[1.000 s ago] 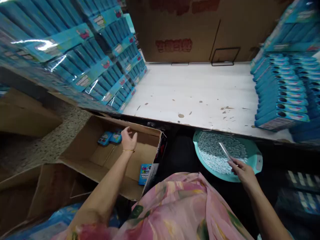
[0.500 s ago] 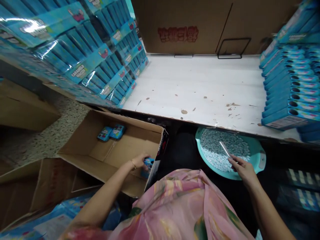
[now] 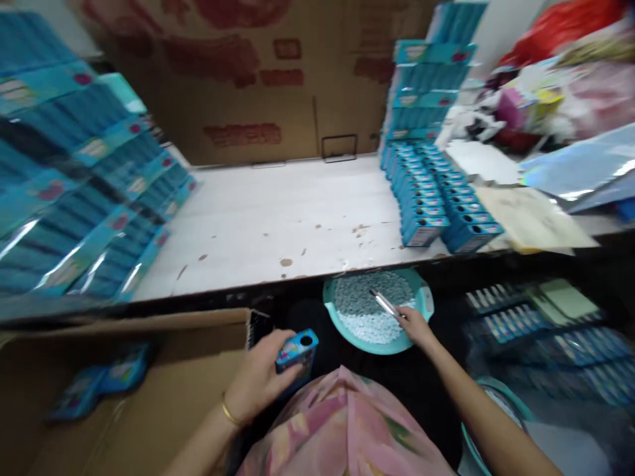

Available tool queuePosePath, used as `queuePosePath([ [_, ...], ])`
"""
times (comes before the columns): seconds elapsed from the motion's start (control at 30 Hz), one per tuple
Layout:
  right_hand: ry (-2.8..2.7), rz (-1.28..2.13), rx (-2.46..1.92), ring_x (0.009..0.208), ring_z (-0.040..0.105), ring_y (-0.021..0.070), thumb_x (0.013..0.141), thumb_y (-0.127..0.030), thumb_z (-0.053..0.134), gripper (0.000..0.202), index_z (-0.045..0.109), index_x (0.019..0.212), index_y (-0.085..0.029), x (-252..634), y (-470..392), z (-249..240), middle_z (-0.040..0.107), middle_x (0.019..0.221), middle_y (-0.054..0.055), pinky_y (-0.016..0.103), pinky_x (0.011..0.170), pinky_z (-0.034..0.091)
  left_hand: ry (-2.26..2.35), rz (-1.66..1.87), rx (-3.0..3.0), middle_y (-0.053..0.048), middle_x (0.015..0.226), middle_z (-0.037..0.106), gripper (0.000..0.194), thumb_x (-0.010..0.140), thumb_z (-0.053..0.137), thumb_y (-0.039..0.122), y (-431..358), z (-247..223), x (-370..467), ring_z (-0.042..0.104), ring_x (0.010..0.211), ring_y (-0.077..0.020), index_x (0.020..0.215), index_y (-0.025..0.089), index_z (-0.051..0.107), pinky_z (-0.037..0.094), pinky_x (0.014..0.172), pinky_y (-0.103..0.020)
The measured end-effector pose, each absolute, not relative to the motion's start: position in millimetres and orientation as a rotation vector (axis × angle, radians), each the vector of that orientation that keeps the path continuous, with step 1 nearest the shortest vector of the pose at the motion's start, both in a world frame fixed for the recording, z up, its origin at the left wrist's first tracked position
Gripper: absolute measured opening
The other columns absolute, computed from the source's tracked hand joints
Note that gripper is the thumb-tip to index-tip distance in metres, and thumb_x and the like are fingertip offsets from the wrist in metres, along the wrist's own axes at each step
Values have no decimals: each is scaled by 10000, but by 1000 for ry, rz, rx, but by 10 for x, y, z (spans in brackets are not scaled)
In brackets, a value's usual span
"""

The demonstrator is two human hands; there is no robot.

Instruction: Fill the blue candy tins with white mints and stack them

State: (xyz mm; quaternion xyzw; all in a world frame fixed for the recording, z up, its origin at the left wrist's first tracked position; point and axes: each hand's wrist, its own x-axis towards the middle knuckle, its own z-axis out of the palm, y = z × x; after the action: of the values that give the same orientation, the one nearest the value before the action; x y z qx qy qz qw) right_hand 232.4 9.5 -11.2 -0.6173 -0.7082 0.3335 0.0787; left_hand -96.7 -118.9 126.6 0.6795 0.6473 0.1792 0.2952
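Observation:
My left hand, with a thin bracelet at the wrist, grips a small blue box with a round dark hole in its end. It is held between the open carton and the turquoise basin. My right hand holds a slim silvery metal tool over the basin, its far tip at the contents. Small pale pellets fill much of the basin, whiter at the near side and greyer at the far side. Two blurred blue boxes lie in the carton.
A white worktop runs across. Stacked, wrapped blue boxes stand at left; rows of holed blue boxes stand at right. Cardboard closes the back. Wrapped packs and another turquoise basin are low at right.
My left hand has lifted the blue box out of the carton and brought it toward the basin. The view has turned right. My right hand stays at the basin with the metal tool.

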Motion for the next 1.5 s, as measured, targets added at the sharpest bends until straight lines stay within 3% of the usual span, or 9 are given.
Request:
queuePosePath([
  [0.1,-2375,665,-2009,851,551,158,760,-75,357,353,611,986,-172,2311,217,-75,604,896,77,237,732,401,1381,283,1894,-52,1045,579,419,693,524,353,-1081,1065,-672,539,906,-198,1097,243,509,407,838,-334],
  [0.2,-2408,486,-2137,893,537,184,776,-30,298,373,607,961,-132,2243,323,-68,576,981,124,265,731,397,1052,48,1774,-27,1114,551,624,600,611,409,-904,940,-668,517,950,-227,1192,298,446,371,885,-387],
  [0.33,-2473,500,-2138,942,512,216,787,-29,291,354,626,876,-101,2057,316,-157,570,989,159,300,739,399,777,-90,1288,2,1152,523,871,507,655,506,-644,822,-851,470,1040,-251,1279,305,306,342,920,-406],
  [0.47,-2561,681,-2003,926,529,209,786,-60,336,311,628,879,-116,1874,183,-300,597,969,137,300,753,396,715,-98,1348,-16,1306,373,1000,400,753,412,-567,773,-951,304,1199,-280,1282,286,300,168,1026,-419],
  [0.77,-2390,1238,-1765,801,588,143,664,-61,499,280,675,838,-190,1944,291,-444,674,848,7,198,674,417,1181,562,1360,-110,1179,455,871,499,697,436,-389,756,-664,473,1063,-260,1224,214,268,374,914,-424],
  [0.97,-2149,1361,-1742,653,571,123,690,-90,454,328,648,954,-113,2217,346,-203,669,799,49,202,573,430,1344,866,1550,-112,1231,412,858,526,706,364,-158,472,-333,400,1151,-247,1237,192,258,295,990,-427],
  [1.2,-1888,1478,-1667,443,455,72,654,-121,473,315,671,898,-106,2470,510,485,602,590,12,182,428,354,1519,828,1751,-135,1200,407,874,504,703,369,52,140,-43,391,1143,-278,1238,150,283,324,962,-429],
  [1.3,-2146,1340,-1678,500,507,94,664,-133,478,283,688,853,-152,2382,584,778,610,584,12,190,480,375,1546,751,1865,-139,1175,426,879,490,703,341,98,102,79,396,1126,-297,1237,137,288,321,956,-447],
  [1.5,-2690,686,-1916,849,584,213,663,-107,488,303,676,879,-205,1974,639,1253,652,906,87,282,703,425,1548,716,2043,-145,1204,405,864,506,684,260,52,88,219,367,1139,-309,1253,141,268,304,959,-461],
])
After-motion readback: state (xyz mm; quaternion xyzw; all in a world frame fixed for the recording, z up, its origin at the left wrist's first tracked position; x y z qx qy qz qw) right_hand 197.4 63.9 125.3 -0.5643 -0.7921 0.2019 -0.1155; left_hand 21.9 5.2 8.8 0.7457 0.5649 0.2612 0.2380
